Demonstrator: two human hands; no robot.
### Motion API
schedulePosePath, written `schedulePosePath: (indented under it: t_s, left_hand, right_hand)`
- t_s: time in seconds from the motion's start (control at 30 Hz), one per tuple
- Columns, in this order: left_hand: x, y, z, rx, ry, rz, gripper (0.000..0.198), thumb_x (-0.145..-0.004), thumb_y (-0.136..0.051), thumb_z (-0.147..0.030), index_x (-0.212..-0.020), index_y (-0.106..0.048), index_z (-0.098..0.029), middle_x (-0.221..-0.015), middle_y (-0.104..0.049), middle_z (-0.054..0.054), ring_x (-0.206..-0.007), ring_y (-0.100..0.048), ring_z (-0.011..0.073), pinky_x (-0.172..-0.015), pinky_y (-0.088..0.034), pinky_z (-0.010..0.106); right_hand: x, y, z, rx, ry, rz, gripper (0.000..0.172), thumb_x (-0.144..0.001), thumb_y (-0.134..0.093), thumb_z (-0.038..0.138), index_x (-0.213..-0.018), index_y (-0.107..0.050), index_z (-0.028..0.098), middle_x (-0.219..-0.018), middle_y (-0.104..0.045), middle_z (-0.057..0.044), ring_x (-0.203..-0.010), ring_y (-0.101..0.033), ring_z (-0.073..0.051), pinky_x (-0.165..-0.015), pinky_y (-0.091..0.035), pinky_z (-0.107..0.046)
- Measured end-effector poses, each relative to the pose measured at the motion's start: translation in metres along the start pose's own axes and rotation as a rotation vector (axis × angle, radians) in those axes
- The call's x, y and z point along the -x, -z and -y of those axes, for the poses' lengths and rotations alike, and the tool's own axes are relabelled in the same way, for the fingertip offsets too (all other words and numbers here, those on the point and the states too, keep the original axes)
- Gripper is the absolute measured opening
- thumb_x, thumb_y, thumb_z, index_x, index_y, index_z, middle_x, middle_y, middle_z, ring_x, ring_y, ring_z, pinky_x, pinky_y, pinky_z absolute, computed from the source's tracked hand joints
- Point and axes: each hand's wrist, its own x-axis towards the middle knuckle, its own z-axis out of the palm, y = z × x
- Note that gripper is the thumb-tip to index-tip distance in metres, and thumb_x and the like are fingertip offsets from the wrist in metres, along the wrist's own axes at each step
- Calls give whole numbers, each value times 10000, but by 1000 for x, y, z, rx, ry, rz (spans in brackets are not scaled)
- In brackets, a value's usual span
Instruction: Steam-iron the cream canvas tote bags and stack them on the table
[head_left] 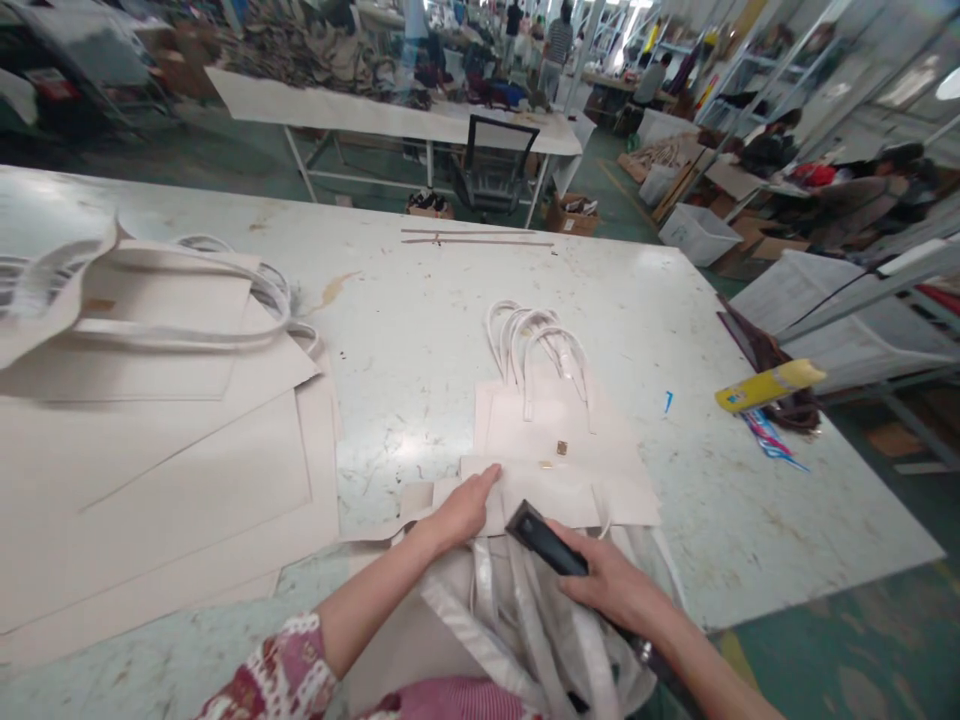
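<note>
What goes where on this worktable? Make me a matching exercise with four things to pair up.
Things:
1. black handheld tool
2. left hand
3. yellow container
4. two thin strips

Descriptions:
A. near the far edge of the table
B. touching the pale material, with no tool in it
C. gripped by the right hand
D. near the table's right-hand edge

Right pairs: 1-C, 2-B, 3-D, 4-A
</note>
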Motion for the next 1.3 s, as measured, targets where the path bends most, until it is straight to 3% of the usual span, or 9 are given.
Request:
schedulePosePath:
  t_s: [0.17,0.33,0.47,0.57,0.73,0.83,0.93,1.13,1.3]
  left_hand:
    - [-17,14,1,-188,-11,-20,608,-708,-316,-15,-1297,-334,-164,-1072,-580,79,-986,-497,199,-856,-363,316]
    - [-43,19,-21,-360,-63,28,427,-820,-369,-223,-1242,-428,-231,-987,-597,78,-947,-494,244,-836,-345,382]
    - [-66,11,-41,-411,-51,-7,402,-784,-472,-426,-1078,-552,-163,-1057,-537,154,-1035,-437,323,-878,-291,479]
    - [-76,1,-53,-416,-91,-14,463,-796,-478,-301,-1241,-412,-190,-1317,-346,162,-1173,-341,313,-930,-247,493]
    - [-79,-27,-75,-401,-465,206,480,-850,-318,-132,-1277,-349,-351,-1428,-224,9,-1301,-159,248,-1006,-126,517]
    - [-80,-40,-86,-453,-424,198,435,-814,-357,-111,-1183,-476,-309,-1377,-328,16,-1282,-195,278,-994,-120,550]
    - [-80,-43,-96,-472,-406,182,372,-772,-426,-134,-1087,-547,-288,-1318,-394,10,-1265,-209,284,-991,-124,550]
    - [-91,-46,-111,-433,-349,52,134,-789,-456,-226,-808,-588,-210,-1043,-521,29,-1064,-400,214,-919,-275,407]
    - [-117,-43,-116,-372,-193,62,181,-746,-449,-155,-887,-551,-205,-979,-533,37,-971,-459,185,-838,-351,317]
  right_hand:
    - [-22,-34,-1,106,-20,-223,670,-657,-511,192,-1310,-372,251,-1051,-631,-35,-858,-580,-204,-775,-435,-319]
    - [1,-44,-13,54,-52,-155,653,-647,-508,170,-1285,-409,270,-825,-653,6,-638,-553,-149,-602,-431,-245]
    - [15,-42,-23,-53,-77,-388,644,-698,-518,270,-1320,-359,221,-709,-626,-2,-602,-544,-157,-572,-438,-252]
    - [27,-19,-45,-195,-190,-598,699,-765,-451,399,-1380,-203,177,-565,-587,15,-494,-527,-166,-497,-441,-271]
    - [35,38,-86,-229,-79,-699,623,-669,-559,384,-1245,-470,165,-1091,-614,-65,-1043,-531,-223,-890,-425,-314]
    - [29,58,-94,-387,-163,-631,646,-696,-533,388,-1294,-398,183,-737,-661,-23,-657,-624,-204,-604,-516,-328]
    - [28,72,-105,-533,-284,-737,726,-700,-541,409,-1351,-276,228,-497,-544,51,-374,-525,-161,-365,-436,-276]
    - [20,103,-139,-619,-287,-622,723,-684,-564,407,-1333,-309,217,-474,-534,47,-354,-520,-161,-341,-420,-270]
    - [-16,157,-124,-467,-206,-696,722,-681,-570,400,-1332,-303,234,-475,-530,53,-364,-528,-157,-359,-429,-263]
